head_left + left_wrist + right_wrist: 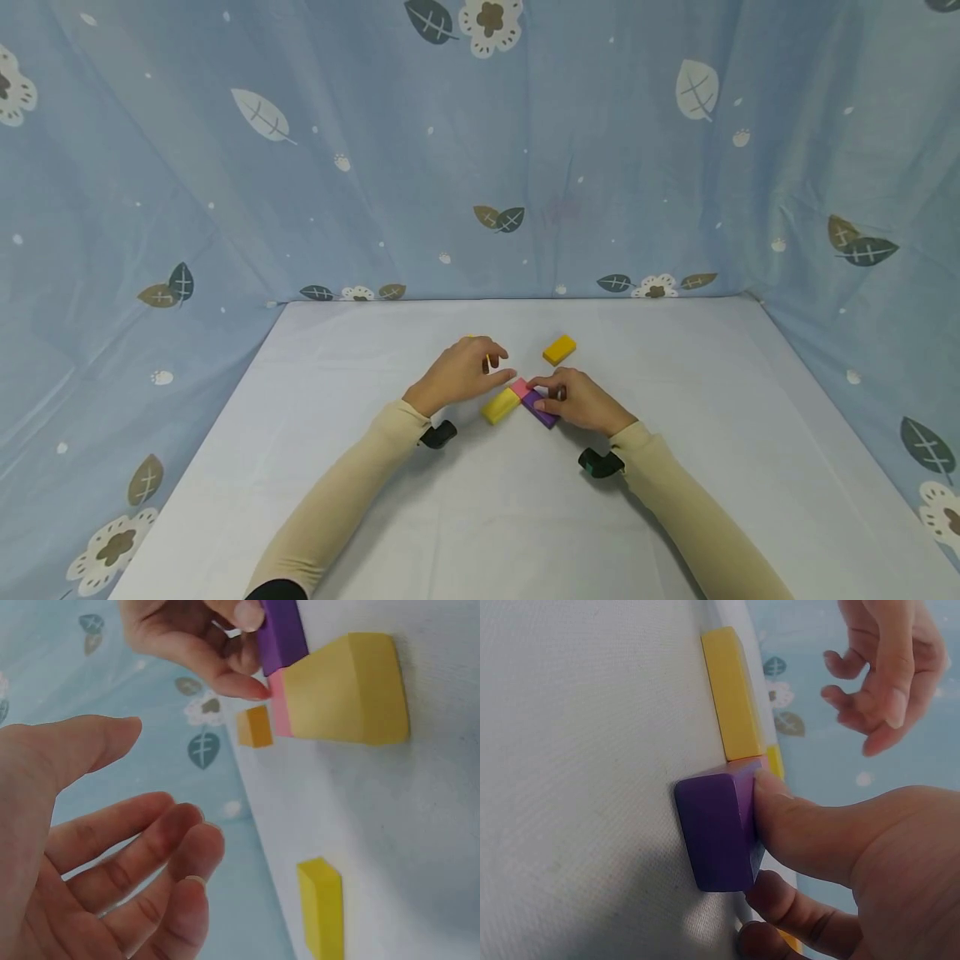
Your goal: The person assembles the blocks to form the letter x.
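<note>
The person's right hand [581,400] has a smooth purple rectangular block [542,411] pinched between thumb and fingers, just right of centre and low in the head view, with one fingertip at a small pink block [519,387]. The pink one touches the purple block and a pale yellow rectangular block [500,406] to its lower left, making a bent corner. From where I stand, the risk seems to be that fingertip: a slight push, or a twist of the purple block, could knock the corner apart. The left hand [461,371], left of centre, holds nothing, fingers loosely bent; dropping carelessly, it might bump the bright yellow block [321,907] at the bottom of the left-wrist view. An orange-yellow rectangular block [559,349] lies apart, above the right hand, on the white cloth [465,517].
</note>
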Demonstrator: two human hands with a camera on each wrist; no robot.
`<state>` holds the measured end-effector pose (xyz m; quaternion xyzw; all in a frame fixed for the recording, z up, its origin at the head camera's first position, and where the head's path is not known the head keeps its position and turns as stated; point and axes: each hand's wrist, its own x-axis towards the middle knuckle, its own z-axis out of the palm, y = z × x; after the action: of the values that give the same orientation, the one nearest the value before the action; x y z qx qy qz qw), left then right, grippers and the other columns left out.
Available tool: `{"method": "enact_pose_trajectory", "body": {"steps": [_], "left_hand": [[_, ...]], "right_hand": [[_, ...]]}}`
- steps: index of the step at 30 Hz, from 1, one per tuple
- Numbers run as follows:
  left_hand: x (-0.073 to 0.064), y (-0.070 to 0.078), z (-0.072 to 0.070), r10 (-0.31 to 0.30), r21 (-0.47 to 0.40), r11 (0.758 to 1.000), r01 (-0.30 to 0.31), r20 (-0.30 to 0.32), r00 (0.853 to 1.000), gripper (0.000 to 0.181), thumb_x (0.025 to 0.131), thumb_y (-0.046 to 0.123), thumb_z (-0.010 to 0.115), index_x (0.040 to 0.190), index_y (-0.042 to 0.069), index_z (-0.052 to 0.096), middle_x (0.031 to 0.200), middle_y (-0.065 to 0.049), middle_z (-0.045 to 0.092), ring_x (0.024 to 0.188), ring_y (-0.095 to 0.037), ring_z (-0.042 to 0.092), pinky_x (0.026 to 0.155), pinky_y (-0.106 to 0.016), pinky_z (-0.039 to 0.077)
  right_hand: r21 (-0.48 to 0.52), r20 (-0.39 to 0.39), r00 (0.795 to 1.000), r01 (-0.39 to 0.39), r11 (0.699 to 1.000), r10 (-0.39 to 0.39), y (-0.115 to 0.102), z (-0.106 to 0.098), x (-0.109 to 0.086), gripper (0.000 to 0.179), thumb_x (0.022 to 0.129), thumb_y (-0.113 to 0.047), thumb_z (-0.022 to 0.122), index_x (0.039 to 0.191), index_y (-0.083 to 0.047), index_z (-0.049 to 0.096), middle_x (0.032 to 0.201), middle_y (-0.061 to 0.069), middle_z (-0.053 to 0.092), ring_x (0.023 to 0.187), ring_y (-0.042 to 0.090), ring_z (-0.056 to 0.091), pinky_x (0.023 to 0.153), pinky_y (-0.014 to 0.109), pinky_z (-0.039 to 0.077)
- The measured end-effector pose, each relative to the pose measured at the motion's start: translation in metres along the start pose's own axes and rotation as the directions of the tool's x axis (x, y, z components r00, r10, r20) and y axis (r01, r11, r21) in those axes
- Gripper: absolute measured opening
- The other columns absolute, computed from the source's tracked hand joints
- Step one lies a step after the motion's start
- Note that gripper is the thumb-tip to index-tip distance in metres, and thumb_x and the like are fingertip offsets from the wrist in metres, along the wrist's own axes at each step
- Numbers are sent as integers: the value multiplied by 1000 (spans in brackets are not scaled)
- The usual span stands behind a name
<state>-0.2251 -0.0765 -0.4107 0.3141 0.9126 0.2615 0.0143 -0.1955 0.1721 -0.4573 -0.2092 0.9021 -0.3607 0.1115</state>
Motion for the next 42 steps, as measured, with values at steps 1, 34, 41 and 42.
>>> {"method": "enact_pose_trajectory", "body": {"steps": [1, 34, 41, 42], "left_hand": [[0, 0, 0, 1, -3, 1000, -1, -7, 1000, 39, 96, 36, 74, 119, 4, 75, 98, -6, 73, 78, -14, 63, 67, -25, 53], [-6, -11, 14, 56, -49, 997, -62, -116, 992, 36, 96, 35, 73, 118, 7, 76, 99, -3, 73, 88, -19, 67, 75, -28, 52], [-8, -12, 14, 56, -63, 996, -64, -118, 991, 35, 96, 34, 73, 119, 8, 76, 100, -3, 73, 88, -17, 65, 75, -29, 51], [-7, -12, 14, 56, -64, 996, -63, -115, 992, 35, 97, 34, 73, 120, 8, 76, 100, -4, 73, 88, -16, 65, 75, -29, 52]], "right_hand": [[1, 0, 1000, -1, 1000, 1, 0, 0, 0, 36, 95, -14, 75, 131, -12, 72, 83, 3, 55, 78, 17, 48, 63, 22, 41], [5, -4, 1000, 6, 1000, -6, 3, 2, 0, 36, 95, -11, 75, 131, -11, 72, 85, 3, 58, 78, 17, 49, 63, 23, 42], [2, -6, 1000, -1, 1000, 1, 2, 1, 0, 37, 95, -11, 75, 132, -11, 72, 86, 3, 60, 79, 17, 49, 64, 23, 43], [1, -7, 1000, -2, 1000, 2, 2, 1, 1, 37, 95, -11, 75, 132, -11, 72, 86, 3, 60, 79, 17, 49, 64, 24, 43]]}}
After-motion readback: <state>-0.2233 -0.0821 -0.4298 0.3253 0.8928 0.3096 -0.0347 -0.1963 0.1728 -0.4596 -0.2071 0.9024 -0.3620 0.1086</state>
